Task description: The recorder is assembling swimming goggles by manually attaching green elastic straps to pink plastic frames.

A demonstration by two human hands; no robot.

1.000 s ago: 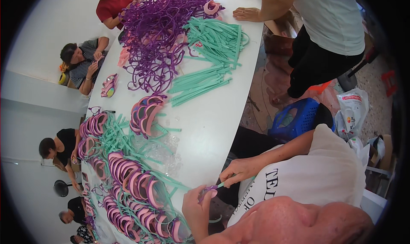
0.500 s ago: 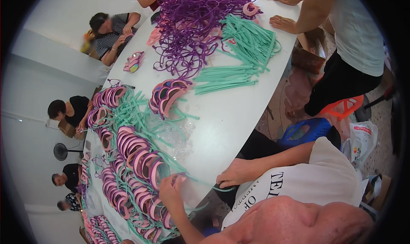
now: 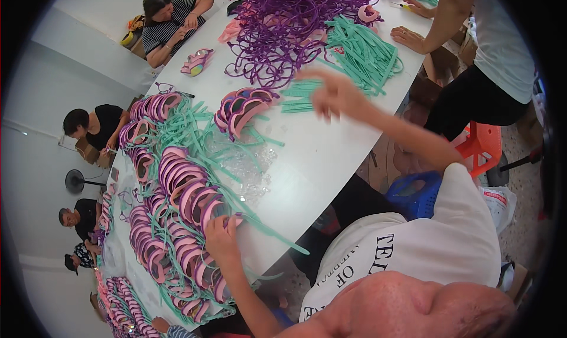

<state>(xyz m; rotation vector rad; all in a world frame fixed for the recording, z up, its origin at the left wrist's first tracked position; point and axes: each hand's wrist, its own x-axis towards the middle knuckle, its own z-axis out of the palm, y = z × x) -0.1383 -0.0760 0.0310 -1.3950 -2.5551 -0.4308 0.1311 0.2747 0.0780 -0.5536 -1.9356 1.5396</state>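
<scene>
My left hand (image 3: 222, 239) is closed at the near end of a long row of pink-and-purple swim goggles (image 3: 188, 184). Its fingers grip a goggle frame (image 3: 238, 220), mostly hidden by the hand. From beside it a teal strap (image 3: 274, 234) runs toward the table's edge. Blurred by motion, my right hand (image 3: 335, 96) is in the air over the near part of the teal straps (image 3: 298, 103), its fingers apart with nothing visible in them. Left of that hand lies a small group of goggles (image 3: 243, 110). More teal straps (image 3: 366, 54) are piled behind.
A tangled heap of purple frames (image 3: 277, 25) covers the far table. Clear plastic bits (image 3: 251, 175) lie mid-table. A co-worker in a white shirt (image 3: 502, 48) leans on the right edge; others sit along the left. Blue stool (image 3: 416, 196) and orange stool (image 3: 481, 146) stand on the floor.
My right hand has left the strap end at the table's near edge and swung up and forward over the teal straps. My left hand has shifted slightly up-left in the picture.
</scene>
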